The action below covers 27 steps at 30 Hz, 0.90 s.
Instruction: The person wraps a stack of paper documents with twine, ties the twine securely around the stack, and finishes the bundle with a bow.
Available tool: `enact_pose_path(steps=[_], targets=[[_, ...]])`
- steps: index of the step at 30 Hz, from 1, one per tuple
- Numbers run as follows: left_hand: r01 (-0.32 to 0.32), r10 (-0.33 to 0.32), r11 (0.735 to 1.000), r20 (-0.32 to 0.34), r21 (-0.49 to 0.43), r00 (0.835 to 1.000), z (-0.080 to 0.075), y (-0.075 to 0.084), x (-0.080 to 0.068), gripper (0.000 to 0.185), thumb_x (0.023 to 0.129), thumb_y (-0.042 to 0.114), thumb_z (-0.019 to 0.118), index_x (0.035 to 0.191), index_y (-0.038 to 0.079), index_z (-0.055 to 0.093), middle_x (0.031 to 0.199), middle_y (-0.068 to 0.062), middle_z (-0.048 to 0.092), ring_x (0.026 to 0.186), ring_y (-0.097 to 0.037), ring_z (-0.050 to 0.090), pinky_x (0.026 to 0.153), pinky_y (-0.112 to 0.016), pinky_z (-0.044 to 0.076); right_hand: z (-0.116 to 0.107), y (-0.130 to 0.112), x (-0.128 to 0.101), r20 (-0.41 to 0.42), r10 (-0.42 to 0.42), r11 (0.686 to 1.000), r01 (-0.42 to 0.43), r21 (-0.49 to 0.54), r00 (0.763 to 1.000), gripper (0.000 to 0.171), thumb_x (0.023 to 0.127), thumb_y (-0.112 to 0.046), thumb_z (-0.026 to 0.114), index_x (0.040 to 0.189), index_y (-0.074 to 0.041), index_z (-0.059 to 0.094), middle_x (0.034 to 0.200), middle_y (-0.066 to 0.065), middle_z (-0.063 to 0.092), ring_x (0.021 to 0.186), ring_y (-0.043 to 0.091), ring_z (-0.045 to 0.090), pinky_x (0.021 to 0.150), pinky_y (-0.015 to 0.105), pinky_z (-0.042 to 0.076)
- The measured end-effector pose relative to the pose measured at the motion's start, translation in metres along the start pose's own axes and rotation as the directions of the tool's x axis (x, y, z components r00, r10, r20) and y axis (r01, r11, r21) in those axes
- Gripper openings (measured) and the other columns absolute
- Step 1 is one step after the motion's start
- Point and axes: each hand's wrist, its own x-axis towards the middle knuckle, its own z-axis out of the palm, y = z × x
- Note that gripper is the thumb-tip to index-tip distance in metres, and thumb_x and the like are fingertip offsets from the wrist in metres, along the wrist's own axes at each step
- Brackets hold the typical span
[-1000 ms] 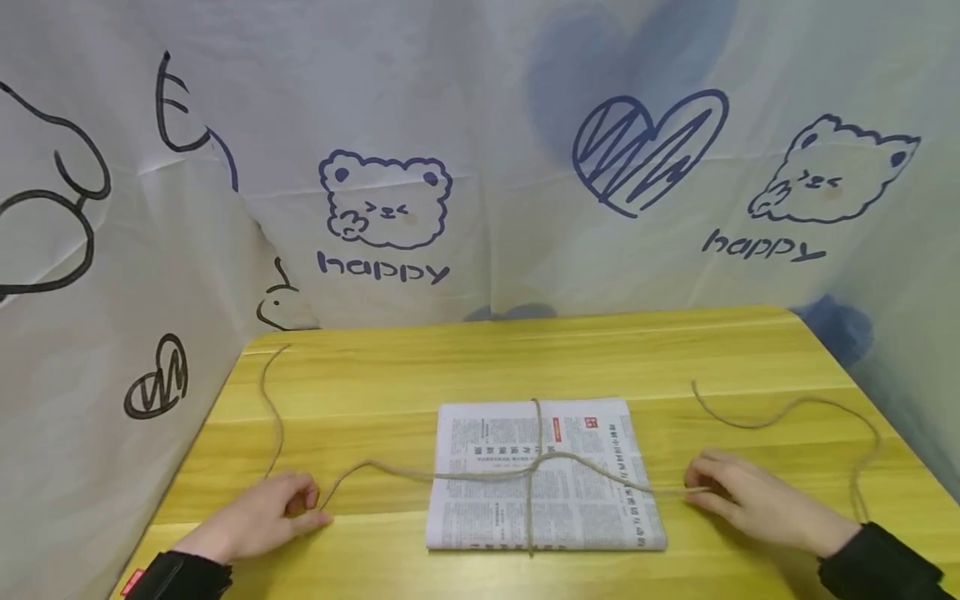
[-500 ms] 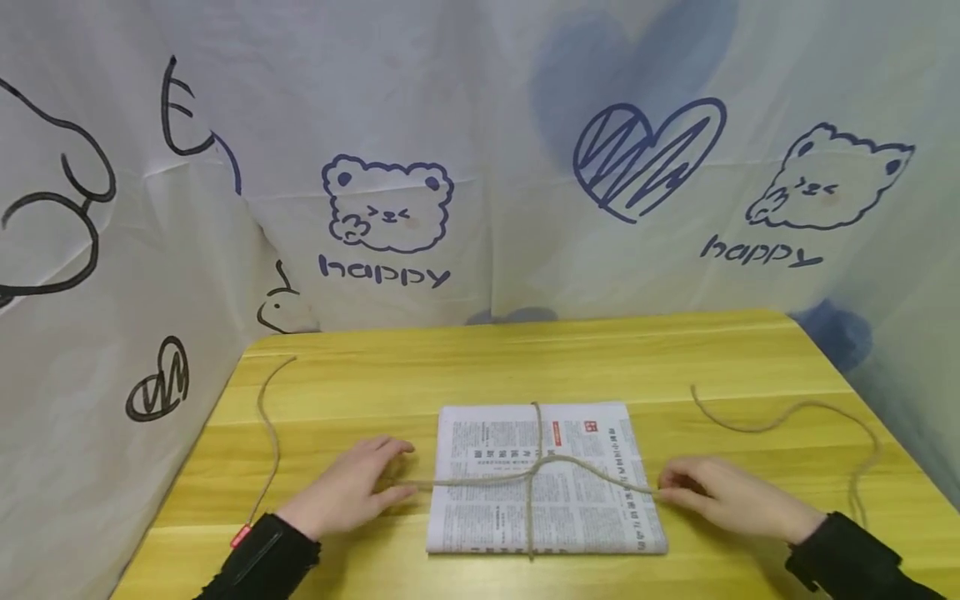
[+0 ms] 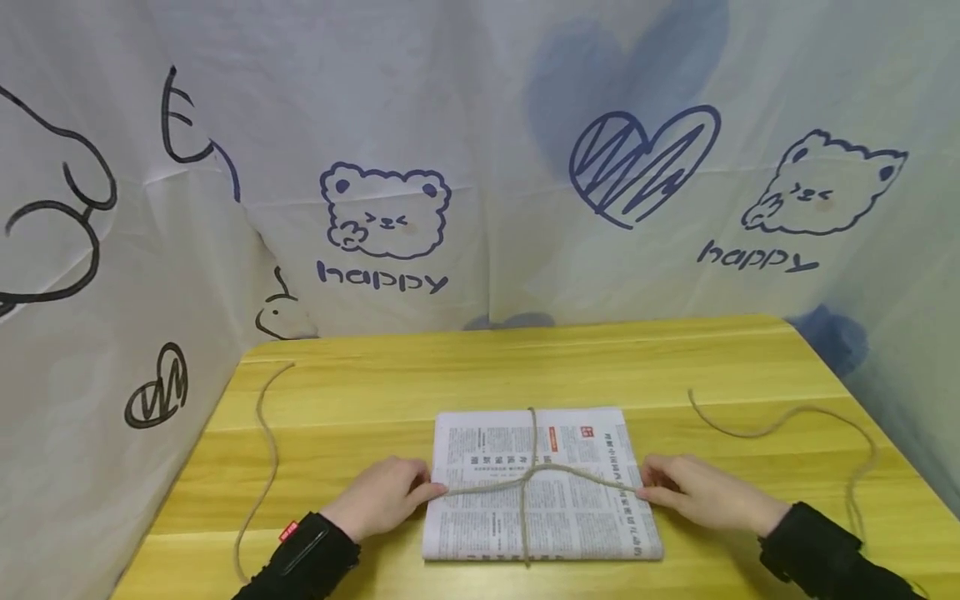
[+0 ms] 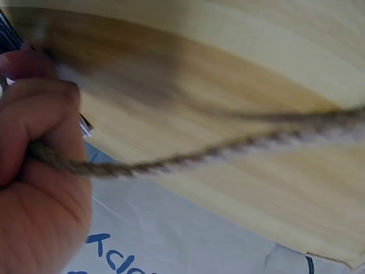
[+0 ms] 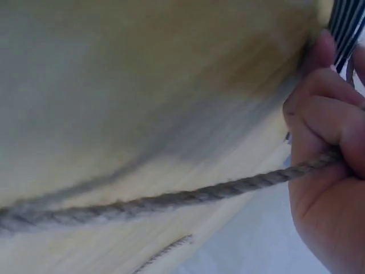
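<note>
A folded newspaper bundle (image 3: 542,508) lies on the yellow wooden table (image 3: 480,375), crossed by brown twine (image 3: 528,477) lengthwise and sideways. My left hand (image 3: 390,496) sits at the bundle's left edge and grips the twine (image 4: 142,166) in its curled fingers. At the right edge my right hand (image 3: 686,492) grips the other strand (image 5: 188,197) the same way. Both strands run from the crossing at the bundle's middle out to the hands.
The twine's loose left tail (image 3: 264,450) trails along the table's left side, the right tail (image 3: 795,417) loops over the right side. A white cloth (image 3: 480,167) printed with bears and hearts walls in the table at the back and sides.
Both hands have slid inward along the twine to the newspaper's edges, the left one much farther. The slack hump of twine left of the bundle is gone.
</note>
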Motion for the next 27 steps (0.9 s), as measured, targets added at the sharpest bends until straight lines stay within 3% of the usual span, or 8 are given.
enact_pose_path(steps=[4, 9, 15, 19, 21, 27], targets=[[-0.045, 0.045, 0.998, 0.011, -0.041, 0.999, 0.000, -0.007, -0.001, 0.026, 0.099, 0.036, 0.062, 0.081, 0.017, 0.060, 0.065, 0.010, 0.046, 0.056, -0.003, 0.039, 0.055, -0.021, 0.033, 0.003, 0.007, 0.000, 0.003, -0.006, 1.000, 0.005, 0.025, 1.000, 0.017, 0.105, -0.029, 0.055, 0.093, -0.018, 0.059, 0.067, -0.014, 0.047, 0.058, -0.005, 0.041, 0.055, 0.019, 0.035], [-0.097, 0.098, 0.992, 0.007, -0.079, 0.995, -0.001, -0.015, -0.001, 0.022, 0.100, 0.029, 0.063, 0.081, 0.016, 0.062, 0.069, 0.010, 0.048, 0.060, 0.000, 0.040, 0.058, -0.020, 0.034, 0.003, 0.013, -0.002, 0.030, 0.003, 0.989, -0.007, 0.149, 1.000, 0.014, 0.106, -0.024, 0.053, 0.098, -0.015, 0.061, 0.052, -0.006, 0.048, 0.045, -0.003, 0.041, 0.046, 0.017, 0.034], [-0.094, 0.098, 0.987, 0.022, -0.128, 0.995, 0.000, -0.020, -0.001, 0.021, 0.101, 0.027, 0.062, 0.082, 0.018, 0.063, 0.069, 0.011, 0.048, 0.061, 0.000, 0.040, 0.059, -0.021, 0.033, -0.001, 0.020, -0.003, 0.052, 0.010, 0.977, -0.021, 0.211, 0.999, 0.017, 0.106, -0.022, 0.052, 0.099, -0.013, 0.063, 0.049, 0.007, 0.049, 0.042, -0.002, 0.041, 0.044, 0.018, 0.034], [-0.075, 0.078, 0.990, 0.025, -0.121, 0.997, -0.001, -0.021, 0.003, 0.020, 0.101, 0.027, 0.062, 0.083, 0.019, 0.064, 0.069, 0.011, 0.049, 0.061, -0.001, 0.039, 0.060, -0.021, 0.032, -0.003, 0.021, -0.005, 0.066, 0.030, 0.972, -0.045, 0.229, 0.997, 0.018, 0.106, -0.023, 0.052, 0.099, -0.010, 0.062, 0.050, 0.004, 0.049, 0.043, -0.001, 0.041, 0.043, 0.019, 0.033], [-0.054, 0.058, 0.989, 0.028, -0.139, 0.998, -0.002, -0.020, 0.004, 0.020, 0.101, 0.027, 0.062, 0.083, 0.019, 0.065, 0.069, 0.010, 0.050, 0.060, -0.002, 0.039, 0.060, -0.021, 0.032, -0.004, 0.021, -0.005, 0.087, 0.050, 0.959, -0.072, 0.275, 0.995, 0.019, 0.107, -0.022, 0.051, 0.103, -0.006, 0.060, 0.051, 0.000, 0.047, 0.042, 0.000, 0.039, 0.042, 0.019, 0.031], [0.021, -0.011, 0.959, 0.037, -0.284, 0.999, -0.005, -0.019, 0.003, 0.019, 0.099, 0.025, 0.065, 0.088, 0.011, 0.070, 0.062, 0.007, 0.045, 0.054, -0.005, 0.037, 0.054, -0.019, 0.030, -0.005, 0.020, -0.004, 0.144, 0.134, 0.869, -0.186, 0.458, 0.980, 0.026, 0.106, -0.018, 0.051, 0.116, 0.006, 0.051, 0.054, -0.006, 0.044, 0.042, 0.002, 0.033, 0.041, 0.020, 0.025]])
